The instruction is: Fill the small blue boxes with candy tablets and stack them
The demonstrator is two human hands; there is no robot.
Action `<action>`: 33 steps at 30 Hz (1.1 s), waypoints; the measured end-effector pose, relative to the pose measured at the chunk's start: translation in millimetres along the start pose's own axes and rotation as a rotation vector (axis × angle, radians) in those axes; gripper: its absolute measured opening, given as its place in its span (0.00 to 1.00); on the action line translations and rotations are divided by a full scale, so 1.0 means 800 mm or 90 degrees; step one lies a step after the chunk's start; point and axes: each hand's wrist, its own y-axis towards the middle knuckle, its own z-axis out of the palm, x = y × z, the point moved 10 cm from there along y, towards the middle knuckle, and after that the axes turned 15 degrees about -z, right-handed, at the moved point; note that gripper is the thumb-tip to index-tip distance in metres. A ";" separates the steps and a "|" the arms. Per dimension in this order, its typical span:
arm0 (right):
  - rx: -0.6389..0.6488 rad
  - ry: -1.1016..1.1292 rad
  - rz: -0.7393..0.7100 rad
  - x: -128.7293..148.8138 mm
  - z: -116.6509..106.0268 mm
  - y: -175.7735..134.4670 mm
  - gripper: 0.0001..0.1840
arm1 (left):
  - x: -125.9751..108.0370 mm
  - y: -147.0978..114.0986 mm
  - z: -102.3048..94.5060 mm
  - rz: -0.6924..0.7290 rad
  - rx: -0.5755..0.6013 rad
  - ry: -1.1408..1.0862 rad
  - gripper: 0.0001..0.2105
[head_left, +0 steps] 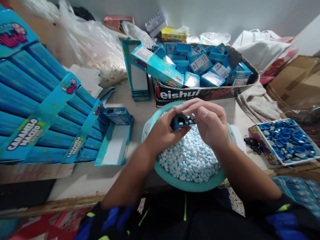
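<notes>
My left hand [163, 128] is wrapped round a small blue candy box [178, 122], which has a round hole at its near end. Cupped against the box, my right hand [211, 121] has its fingers bent over the top and touching the left fingers. A few small white candies [190, 118] show between the palm and the box; part of them is hidden by the fingers. Both hands are above a turquoise basin [172, 183] full of pale blue and white candies [190, 156].
Behind the basin stands a cut-down carton [200, 95] heaped with blue boxes. Display boxes [42, 110] packed with blue packs are stacked at left, beside an open tray [115, 146]. At right are a box of blue caps [290, 141] and black keys [252, 145].
</notes>
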 end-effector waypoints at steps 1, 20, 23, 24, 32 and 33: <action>0.014 -0.015 -0.016 0.005 0.001 0.001 0.19 | -0.001 0.000 -0.001 0.006 -0.002 -0.006 0.18; 0.082 -0.516 0.029 -0.007 -0.028 0.004 0.11 | 0.025 -0.001 -0.022 -0.064 -0.133 -0.044 0.22; 0.119 -0.549 0.050 -0.010 -0.024 0.002 0.12 | 0.024 0.000 -0.019 -0.069 -0.120 -0.053 0.24; 0.124 -0.560 0.046 -0.009 -0.022 0.002 0.12 | 0.023 0.000 -0.019 -0.073 -0.118 -0.051 0.25; 0.140 -0.570 0.000 -0.003 -0.016 0.003 0.12 | 0.025 -0.001 -0.015 -0.128 -0.065 -0.115 0.22; 0.138 -0.568 -0.007 -0.002 -0.016 0.004 0.12 | 0.025 -0.001 -0.014 -0.124 -0.056 -0.139 0.21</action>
